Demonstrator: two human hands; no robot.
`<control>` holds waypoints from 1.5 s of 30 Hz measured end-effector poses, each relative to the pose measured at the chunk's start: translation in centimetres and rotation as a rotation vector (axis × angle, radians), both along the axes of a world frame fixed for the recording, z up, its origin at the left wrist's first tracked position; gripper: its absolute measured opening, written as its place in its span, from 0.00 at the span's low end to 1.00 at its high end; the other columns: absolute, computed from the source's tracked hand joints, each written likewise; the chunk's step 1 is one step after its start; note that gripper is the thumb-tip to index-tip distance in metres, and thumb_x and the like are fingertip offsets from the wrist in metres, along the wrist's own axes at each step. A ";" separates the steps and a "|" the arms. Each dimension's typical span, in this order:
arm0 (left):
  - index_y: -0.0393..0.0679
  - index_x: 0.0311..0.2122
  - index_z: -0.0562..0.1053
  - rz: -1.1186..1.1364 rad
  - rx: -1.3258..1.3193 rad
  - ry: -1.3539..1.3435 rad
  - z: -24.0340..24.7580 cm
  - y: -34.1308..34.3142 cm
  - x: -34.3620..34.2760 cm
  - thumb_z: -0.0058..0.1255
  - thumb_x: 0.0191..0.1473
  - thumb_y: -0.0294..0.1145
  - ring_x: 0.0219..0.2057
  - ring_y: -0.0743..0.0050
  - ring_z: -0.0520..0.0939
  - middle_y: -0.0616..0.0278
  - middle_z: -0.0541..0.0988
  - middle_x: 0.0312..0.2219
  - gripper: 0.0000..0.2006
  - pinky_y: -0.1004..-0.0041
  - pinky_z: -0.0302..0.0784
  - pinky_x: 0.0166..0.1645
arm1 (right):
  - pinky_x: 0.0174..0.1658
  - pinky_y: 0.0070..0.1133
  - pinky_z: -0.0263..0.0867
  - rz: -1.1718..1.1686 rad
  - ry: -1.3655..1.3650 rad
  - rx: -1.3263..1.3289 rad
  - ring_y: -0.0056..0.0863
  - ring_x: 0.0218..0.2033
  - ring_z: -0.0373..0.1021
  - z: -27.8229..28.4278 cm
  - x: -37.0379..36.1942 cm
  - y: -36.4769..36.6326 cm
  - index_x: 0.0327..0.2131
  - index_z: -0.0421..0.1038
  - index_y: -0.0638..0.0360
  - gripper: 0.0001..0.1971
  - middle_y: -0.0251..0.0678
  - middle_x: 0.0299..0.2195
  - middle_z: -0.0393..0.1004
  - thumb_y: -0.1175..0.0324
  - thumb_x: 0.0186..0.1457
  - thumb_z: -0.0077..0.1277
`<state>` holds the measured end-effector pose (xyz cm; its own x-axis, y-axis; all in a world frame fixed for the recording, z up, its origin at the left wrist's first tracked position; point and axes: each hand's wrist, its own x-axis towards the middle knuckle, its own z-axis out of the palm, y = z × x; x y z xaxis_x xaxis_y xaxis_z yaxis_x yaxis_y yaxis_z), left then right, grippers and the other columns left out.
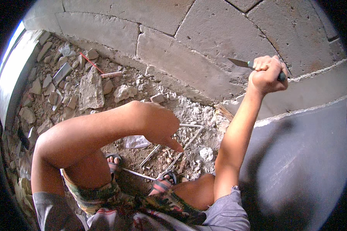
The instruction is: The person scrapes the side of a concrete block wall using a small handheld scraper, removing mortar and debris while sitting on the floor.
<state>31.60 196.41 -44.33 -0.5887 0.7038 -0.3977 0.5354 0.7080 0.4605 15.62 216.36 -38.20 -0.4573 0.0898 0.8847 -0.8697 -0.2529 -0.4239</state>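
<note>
My right hand (269,73) is raised in front of the block wall (196,50), its fingers wrapped round the dark green handle of a knife (240,62). The short, dark blade points left, close to the wall face; I cannot tell whether it touches. My left hand (160,121) hangs bent at the wrist over the rubble, back of the hand up. Its thumb stretches down, apart from the other fingers, which are mostly hidden under the hand. Nothing shows in it.
Broken stones and a large slab (91,89) cover the ground at left, with a red stick (91,62) among them. A thin white frame (191,141) and a clear plastic scrap (137,142) lie near my sandalled feet. A smooth grey panel (297,169) stands at right.
</note>
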 end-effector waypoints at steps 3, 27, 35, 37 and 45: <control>0.33 0.26 0.75 0.010 -0.001 -0.045 0.2 -0.3 -0.4 0.38 0.49 0.64 0.32 0.45 0.78 0.44 0.77 0.25 0.35 0.57 0.72 0.38 | 0.11 0.18 0.54 -0.237 -0.111 -0.032 0.18 0.08 0.58 -1.9 -1.4 -1.7 0.09 0.58 0.59 0.16 0.34 0.08 0.63 0.77 0.48 0.42; 0.35 0.31 0.74 0.013 -0.051 -0.077 0.9 0.7 -0.2 0.39 0.47 0.66 0.36 0.44 0.76 0.44 0.77 0.30 0.35 0.56 0.71 0.42 | 0.14 0.16 0.53 0.035 -0.026 -0.012 0.16 0.09 0.57 2.7 1.1 0.9 0.10 0.56 0.56 0.14 0.31 0.09 0.62 0.71 0.46 0.42; 0.31 0.26 0.74 -0.005 -0.024 0.029 -0.2 0.5 -0.2 0.37 0.48 0.67 0.34 0.45 0.78 0.44 0.77 0.27 0.38 0.57 0.72 0.40 | 0.13 0.16 0.55 -0.325 0.032 0.035 0.18 0.08 0.59 0.7 0.3 -0.2 0.07 0.57 0.57 0.17 0.31 0.08 0.63 0.73 0.47 0.43; 0.31 0.26 0.74 0.015 -0.040 -0.014 -0.2 0.8 0.0 0.37 0.48 0.67 0.34 0.45 0.78 0.44 0.77 0.27 0.38 0.57 0.72 0.40 | 0.12 0.18 0.53 -0.039 -0.040 -0.060 0.20 0.07 0.56 2.1 0.7 0.9 0.08 0.58 0.56 0.16 0.31 0.06 0.60 0.70 0.46 0.41; 0.31 0.26 0.74 0.062 -0.088 0.007 0.8 0.2 0.2 0.37 0.48 0.66 0.33 0.45 0.78 0.43 0.77 0.26 0.37 0.57 0.72 0.39 | 0.13 0.17 0.57 -0.238 -0.160 -0.160 0.18 0.07 0.59 -0.6 -0.2 -0.7 0.09 0.58 0.58 0.16 0.31 0.08 0.63 0.74 0.46 0.46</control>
<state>31.76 196.63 -43.55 -0.6329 0.6288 -0.4516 0.4927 0.7771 0.3916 15.39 215.64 -38.79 -0.5388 0.3432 0.7694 -0.8381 -0.1253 -0.5310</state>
